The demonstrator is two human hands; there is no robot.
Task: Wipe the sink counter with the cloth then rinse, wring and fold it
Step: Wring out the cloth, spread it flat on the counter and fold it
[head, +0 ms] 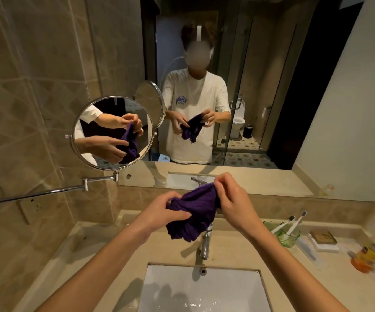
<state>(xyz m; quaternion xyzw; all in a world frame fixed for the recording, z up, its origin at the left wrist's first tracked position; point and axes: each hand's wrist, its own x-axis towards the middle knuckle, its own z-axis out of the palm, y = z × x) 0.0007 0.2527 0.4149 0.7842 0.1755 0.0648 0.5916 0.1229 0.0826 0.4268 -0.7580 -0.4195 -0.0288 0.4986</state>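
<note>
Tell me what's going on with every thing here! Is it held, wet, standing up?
Purple cloth: crumpled, held up above the sink, not folded yet.
Left hand: pinches the cloth's left side.
Right hand: pinches the cloth's top right edge.
Faucet: no water seen running.
Sink: droplets in the basin.
Green cup: upright, holding two toothbrushes.

Light: dim, warm yellow, falling from above.
Shadows: soft arm shadows inside the white rectangular sink basin point(204, 289).
Glare: small bright glints on the water there.
Blur: orange and yellow items point(366, 257) at the right edge smeared.
Distortion: wide-angle bending of the beige tiled wall point(35, 75) at the left.
Focus: centre sharp.
</note>
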